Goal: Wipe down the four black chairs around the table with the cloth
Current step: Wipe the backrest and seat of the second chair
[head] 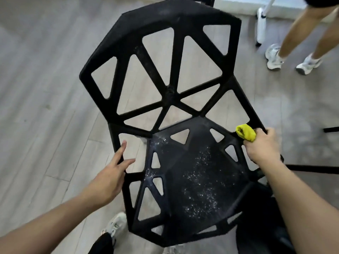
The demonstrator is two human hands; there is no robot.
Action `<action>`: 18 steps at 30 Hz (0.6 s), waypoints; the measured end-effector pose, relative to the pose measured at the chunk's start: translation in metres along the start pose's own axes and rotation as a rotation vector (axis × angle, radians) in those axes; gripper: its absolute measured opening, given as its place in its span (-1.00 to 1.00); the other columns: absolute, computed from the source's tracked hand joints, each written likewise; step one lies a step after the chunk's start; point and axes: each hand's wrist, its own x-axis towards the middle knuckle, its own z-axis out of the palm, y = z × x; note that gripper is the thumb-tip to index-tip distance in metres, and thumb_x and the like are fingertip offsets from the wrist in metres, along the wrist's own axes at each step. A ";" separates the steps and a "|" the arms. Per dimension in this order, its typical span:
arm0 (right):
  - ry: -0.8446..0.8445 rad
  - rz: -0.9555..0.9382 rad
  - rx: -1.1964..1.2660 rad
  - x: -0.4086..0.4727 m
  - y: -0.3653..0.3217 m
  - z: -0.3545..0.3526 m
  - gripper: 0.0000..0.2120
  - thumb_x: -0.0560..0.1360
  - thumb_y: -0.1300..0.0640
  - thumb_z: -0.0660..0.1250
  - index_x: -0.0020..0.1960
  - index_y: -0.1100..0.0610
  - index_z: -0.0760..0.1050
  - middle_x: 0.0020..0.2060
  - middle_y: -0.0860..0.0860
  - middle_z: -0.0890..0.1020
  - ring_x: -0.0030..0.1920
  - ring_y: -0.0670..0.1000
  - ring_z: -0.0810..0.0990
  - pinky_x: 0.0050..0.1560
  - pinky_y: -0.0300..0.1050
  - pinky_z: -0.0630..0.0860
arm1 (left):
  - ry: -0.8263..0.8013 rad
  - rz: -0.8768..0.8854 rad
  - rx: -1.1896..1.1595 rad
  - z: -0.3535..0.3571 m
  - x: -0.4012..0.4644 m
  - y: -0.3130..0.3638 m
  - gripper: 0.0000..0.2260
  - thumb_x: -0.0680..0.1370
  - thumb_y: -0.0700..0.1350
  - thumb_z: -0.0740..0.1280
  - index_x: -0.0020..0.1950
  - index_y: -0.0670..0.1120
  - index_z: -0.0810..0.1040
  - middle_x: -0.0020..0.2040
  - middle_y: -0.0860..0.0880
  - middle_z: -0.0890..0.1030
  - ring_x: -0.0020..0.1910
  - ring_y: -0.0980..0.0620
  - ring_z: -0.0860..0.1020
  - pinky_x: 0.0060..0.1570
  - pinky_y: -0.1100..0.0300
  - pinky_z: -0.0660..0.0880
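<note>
The left hand (111, 173) lies released, fingers straight, against the left edge of the black chair (172, 99). The right hand (264, 145) grasps a bunched yellow cloth (245, 132) on the chair's right edge. The chair fills the frame's middle, its dusty seat at lower centre and its backrest running toward the top. Another person's shoes (291, 58) stand upper right on the floor (36, 88).

Matt black plastic chair (192, 180); soft yellow cloth (245, 132); wood-look floor (45, 88).
</note>
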 end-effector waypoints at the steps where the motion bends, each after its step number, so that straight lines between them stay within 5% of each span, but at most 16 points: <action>1: 0.002 0.023 0.022 -0.010 0.001 0.003 -0.73 0.47 0.04 0.35 0.12 0.10 0.47 0.19 0.13 0.36 0.05 0.31 0.51 0.18 0.20 0.50 | -0.009 0.045 0.027 -0.006 0.008 -0.009 -0.54 0.57 -0.34 0.26 0.45 -0.05 0.43 0.63 0.14 -0.26 0.20 -0.21 0.60 -0.06 -0.05 0.62; 4: 0.005 0.112 0.061 -0.046 0.006 0.013 -0.74 0.46 0.05 0.33 0.12 0.10 0.46 0.20 0.16 0.35 0.02 0.32 0.52 0.15 0.22 0.50 | -0.046 0.160 0.095 -0.024 0.030 -0.034 -0.51 0.54 -0.38 0.23 0.43 -0.06 0.42 0.62 0.10 -0.30 0.19 -0.22 0.60 -0.07 0.00 0.60; 9: 0.007 0.275 0.129 -0.120 0.002 0.030 -0.70 0.47 0.04 0.33 0.17 0.09 0.46 0.26 0.14 0.29 0.00 0.31 0.51 0.13 0.20 0.50 | -0.096 0.191 0.160 -0.053 0.059 -0.043 -0.49 0.53 -0.43 0.19 0.45 -0.10 0.42 0.62 0.03 -0.29 0.54 -0.12 0.28 0.20 0.27 0.41; 18: 0.019 0.486 0.205 -0.255 -0.045 0.068 -0.72 0.51 0.03 0.36 0.17 0.10 0.48 0.30 0.18 0.30 -0.12 0.26 0.53 -0.01 0.11 0.51 | -0.122 0.346 0.259 -0.079 0.059 -0.100 -0.39 0.40 -0.52 0.17 0.40 -0.13 0.46 0.63 0.10 -0.24 0.55 -0.12 0.24 0.27 0.08 0.48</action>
